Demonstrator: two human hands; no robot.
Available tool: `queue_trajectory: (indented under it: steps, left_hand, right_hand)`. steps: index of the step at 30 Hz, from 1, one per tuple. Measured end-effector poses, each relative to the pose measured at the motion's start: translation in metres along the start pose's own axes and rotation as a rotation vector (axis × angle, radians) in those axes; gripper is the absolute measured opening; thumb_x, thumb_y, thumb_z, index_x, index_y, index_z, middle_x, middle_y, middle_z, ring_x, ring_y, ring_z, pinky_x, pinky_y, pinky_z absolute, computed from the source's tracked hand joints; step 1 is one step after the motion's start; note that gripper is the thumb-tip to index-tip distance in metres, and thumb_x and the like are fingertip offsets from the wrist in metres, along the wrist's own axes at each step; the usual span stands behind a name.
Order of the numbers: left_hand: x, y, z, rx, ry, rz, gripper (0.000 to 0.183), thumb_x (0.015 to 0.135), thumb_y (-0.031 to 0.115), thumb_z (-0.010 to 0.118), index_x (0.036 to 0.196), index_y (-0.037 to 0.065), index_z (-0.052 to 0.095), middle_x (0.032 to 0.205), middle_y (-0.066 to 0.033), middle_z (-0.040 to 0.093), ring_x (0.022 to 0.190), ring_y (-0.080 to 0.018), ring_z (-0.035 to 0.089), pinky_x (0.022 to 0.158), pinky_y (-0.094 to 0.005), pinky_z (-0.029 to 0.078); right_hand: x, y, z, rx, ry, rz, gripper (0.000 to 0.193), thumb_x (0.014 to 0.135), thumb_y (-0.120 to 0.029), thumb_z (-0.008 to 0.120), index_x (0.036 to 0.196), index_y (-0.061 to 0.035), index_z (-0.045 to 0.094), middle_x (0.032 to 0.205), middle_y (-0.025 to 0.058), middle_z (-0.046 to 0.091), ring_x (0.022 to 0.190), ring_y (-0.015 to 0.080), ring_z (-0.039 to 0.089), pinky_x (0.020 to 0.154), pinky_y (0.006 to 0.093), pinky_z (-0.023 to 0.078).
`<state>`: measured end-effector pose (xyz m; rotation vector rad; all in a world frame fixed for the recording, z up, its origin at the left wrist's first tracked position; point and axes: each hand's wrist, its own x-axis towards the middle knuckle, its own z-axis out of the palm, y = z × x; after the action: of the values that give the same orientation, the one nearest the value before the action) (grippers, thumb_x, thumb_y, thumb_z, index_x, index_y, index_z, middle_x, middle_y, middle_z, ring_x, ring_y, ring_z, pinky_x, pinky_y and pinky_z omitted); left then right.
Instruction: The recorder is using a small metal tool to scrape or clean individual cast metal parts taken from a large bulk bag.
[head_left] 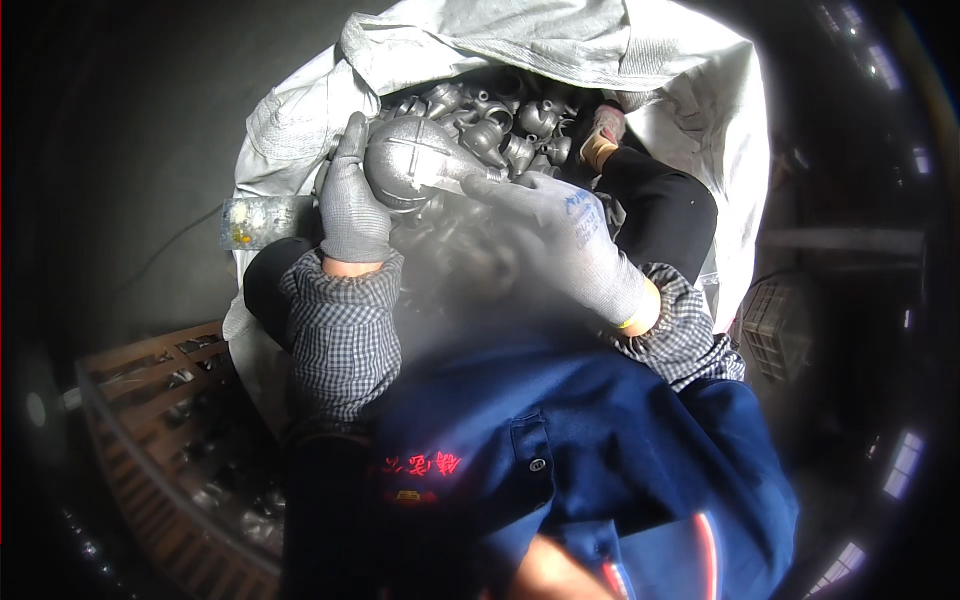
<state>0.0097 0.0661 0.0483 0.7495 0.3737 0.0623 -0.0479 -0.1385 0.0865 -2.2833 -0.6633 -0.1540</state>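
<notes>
A rounded grey metal casting point(405, 160), bulb-shaped with raised ribs, is held up over a heap of smaller castings. My left hand point(355, 205), in a grey knit glove, grips its rounded side; the fingers behind it are partly hidden. At the narrower right end, my right hand point(570, 225), gloved alike, closes on the casting with its fingertips. Whether those fingertips also hold something small, I cannot tell. Below and behind lie the small grey metal castings point(485, 140), several with round openings, inside a large white woven sack point(690, 120).
The sack's folded rim surrounds the heap. My leg in black trousers point(660, 195) reaches into it on the right. A paint-stained block point(265, 222) stands at the left rim. An orange-brown slatted crate point(150, 440) with metal parts is at lower left; another crate point(775, 325) sits right.
</notes>
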Motion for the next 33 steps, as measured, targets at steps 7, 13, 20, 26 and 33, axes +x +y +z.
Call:
queue_trajectory:
  steps: [7,13,20,26,33]
  left_hand:
    - [-0.003,0.003,0.004,0.004,0.013,-0.068,0.039,0.097,0.029,0.052,0.121,-0.003,0.051,0.11,-0.0152,0.062,0.099,-0.023,0.065,0.084,-0.0365,0.056]
    - [0.004,-0.001,-0.003,-0.042,-0.019,-0.071,0.034,0.095,0.027,0.055,0.114,-0.001,0.058,0.107,-0.0134,0.064,0.093,-0.0218,0.066,0.08,-0.0355,0.058]
    - [0.004,0.001,-0.001,-0.075,-0.001,-0.116,0.035,0.095,0.027,0.056,0.116,-0.002,0.057,0.107,-0.0135,0.064,0.094,-0.0224,0.066,0.082,-0.0348,0.057]
    - [0.009,-0.002,-0.007,-0.091,-0.059,-0.116,0.035,0.096,0.028,0.055,0.115,-0.002,0.057,0.107,-0.0138,0.064,0.093,-0.0228,0.066,0.08,-0.0359,0.058]
    - [0.001,0.001,0.0,-0.084,-0.05,-0.099,0.035,0.097,0.027,0.053,0.114,-0.003,0.057,0.107,-0.0147,0.064,0.094,-0.0224,0.067,0.08,-0.0356,0.058]
  right_hand:
    - [-0.005,0.001,0.002,-0.034,-0.05,-0.007,0.044,0.074,-0.005,0.065,0.116,-0.0173,0.066,0.085,0.0074,0.062,0.081,0.026,0.063,0.068,0.0356,0.051]
    - [0.0,0.0,-0.003,-0.134,-0.035,-0.024,0.049,0.072,-0.005,0.065,0.119,-0.0177,0.065,0.085,0.0068,0.06,0.08,0.0261,0.063,0.066,0.0358,0.051]
    - [-0.007,0.014,0.01,-0.068,-0.018,-0.07,0.047,0.074,-0.006,0.066,0.119,-0.0187,0.065,0.082,0.0069,0.058,0.079,0.0265,0.062,0.067,0.0361,0.051]
    - [-0.002,0.004,0.0,0.015,0.009,0.013,0.042,0.078,-0.008,0.065,0.118,-0.0187,0.065,0.086,0.008,0.061,0.082,0.0272,0.062,0.069,0.0374,0.051]
    - [-0.005,0.007,0.005,0.061,0.008,-0.03,0.038,0.08,-0.007,0.064,0.116,-0.0178,0.066,0.085,0.0087,0.061,0.081,0.0279,0.062,0.07,0.0374,0.051]
